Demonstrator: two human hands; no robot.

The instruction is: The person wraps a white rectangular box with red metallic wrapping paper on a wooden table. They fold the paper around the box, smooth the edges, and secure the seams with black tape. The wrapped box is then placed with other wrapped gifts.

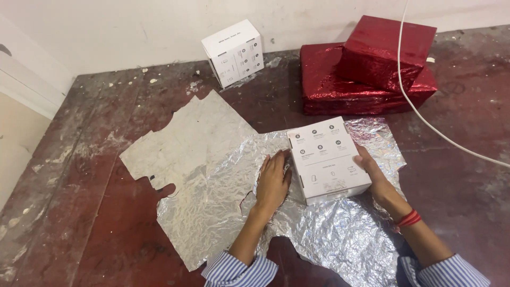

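Altogether two white cardboard boxes show: one printed white cardboard box [326, 158] lies on the crinkled silver foil wrapping sheet [223, 186] in the middle of the worn dark-red bench [106, 223], and a second white box [234, 52] stands well apart at the back, near the pale wall [133, 26]. Both hands are apart, one on each side of the near box. The left hand [273, 182] lies flat and open on the foil, its fingers touching the box's left side. The right hand [371, 171] presses against the box's right side, fingers partly hidden behind it; a red thread band [408, 218] circles that wrist. Neither hand closes around the box. One silver sheet is spread out, ragged at its edges, with a duller flap reaching toward the back left. Two parcels wrapped in shiny red foil [366, 69] sit at the back right, the smaller stacked tilted on the larger flat one. One white cable [425, 119] crosses the bench on the right. Both forearms wear blue-and-white striped sleeves [239, 271].
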